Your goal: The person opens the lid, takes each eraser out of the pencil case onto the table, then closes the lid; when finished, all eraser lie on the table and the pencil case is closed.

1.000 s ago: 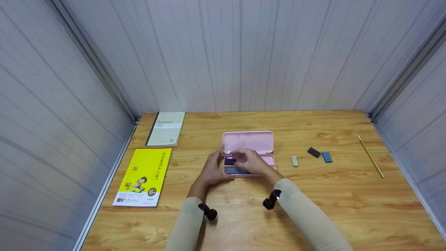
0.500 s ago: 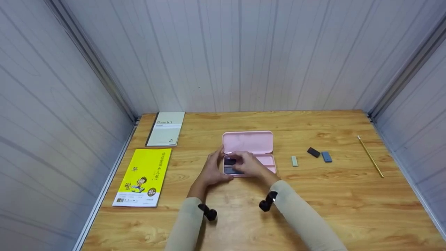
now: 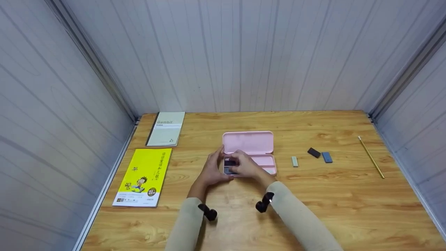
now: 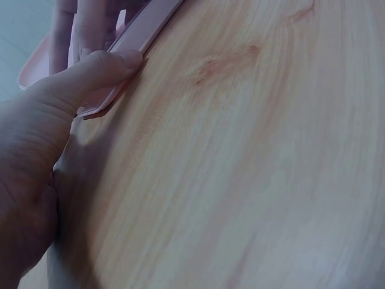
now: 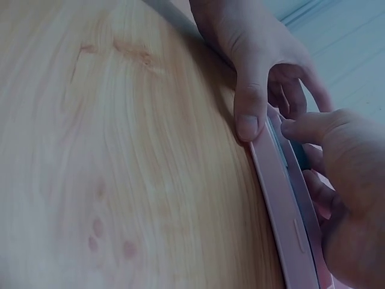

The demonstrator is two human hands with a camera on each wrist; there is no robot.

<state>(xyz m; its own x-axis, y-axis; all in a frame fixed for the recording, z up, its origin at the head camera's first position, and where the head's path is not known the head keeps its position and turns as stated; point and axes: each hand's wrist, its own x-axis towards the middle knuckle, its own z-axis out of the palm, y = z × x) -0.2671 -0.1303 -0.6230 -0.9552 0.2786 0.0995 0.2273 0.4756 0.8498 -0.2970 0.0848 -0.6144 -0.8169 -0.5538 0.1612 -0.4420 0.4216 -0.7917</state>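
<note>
A pink pencil case (image 3: 248,142) lies with its lid raised in the middle of the wooden table. My left hand (image 3: 210,169) grips its left end, thumb along the front edge (image 4: 129,48) and fingers round the side. Bent over the open tray, my right hand (image 3: 248,166) has its thumb and fingertips down among the blocks at the left end. A black block (image 3: 229,162) sits in the back compartment, a blue-grey block (image 3: 227,170) in the front one. In the right wrist view a dark block (image 5: 299,155) shows between thumb and fingers; whether they pinch it I cannot tell.
Right of the case lie a pale green eraser (image 3: 294,161), a black block (image 3: 314,152) and a blue block (image 3: 327,157). A gold pencil (image 3: 371,157) lies far right. At left are a yellow book (image 3: 144,174) and a grey notebook (image 3: 166,129).
My right hand has shifted left and slightly lower inside the case, uncovering more of the tray's right side. The left hand keeps its grip on the left end.
</note>
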